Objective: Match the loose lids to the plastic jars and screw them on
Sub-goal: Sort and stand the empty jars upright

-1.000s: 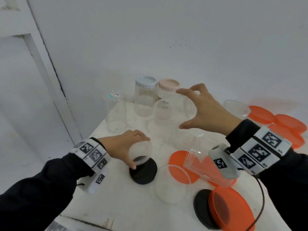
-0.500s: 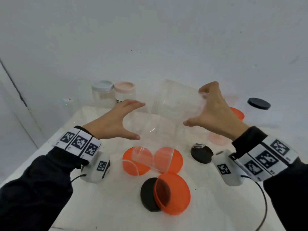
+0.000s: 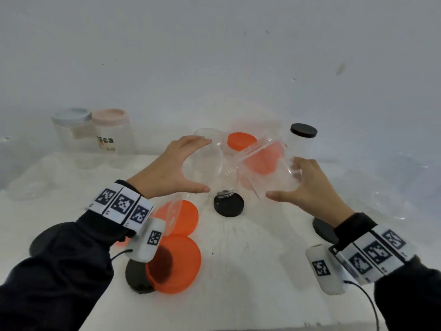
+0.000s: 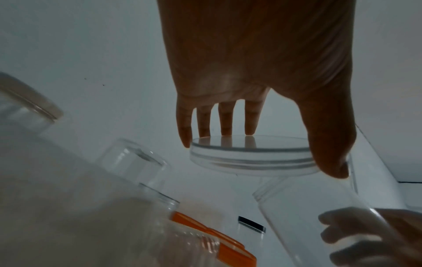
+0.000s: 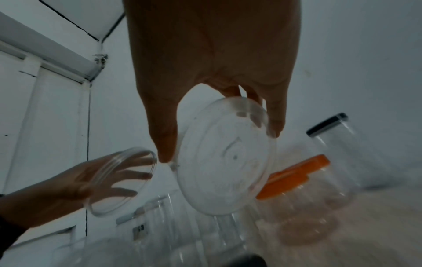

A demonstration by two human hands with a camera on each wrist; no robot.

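Since half a second before, left hand [image 3: 171,168] had taken up a clear round plastic lid [image 3: 207,158], fingers spread around its rim, at nine o'clock of the clear plastic jar [image 3: 267,168] tilted in right hand's [image 3: 312,187] grasp above the white table [image 3: 238,271]; capping looked imminent.

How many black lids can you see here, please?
4 black lids for certain: one on the back-right jar, one under the upturned jar in the middle, one beneath the near orange lid, one partly behind the right wrist. A dark shape by the left sleeve may be a fifth.
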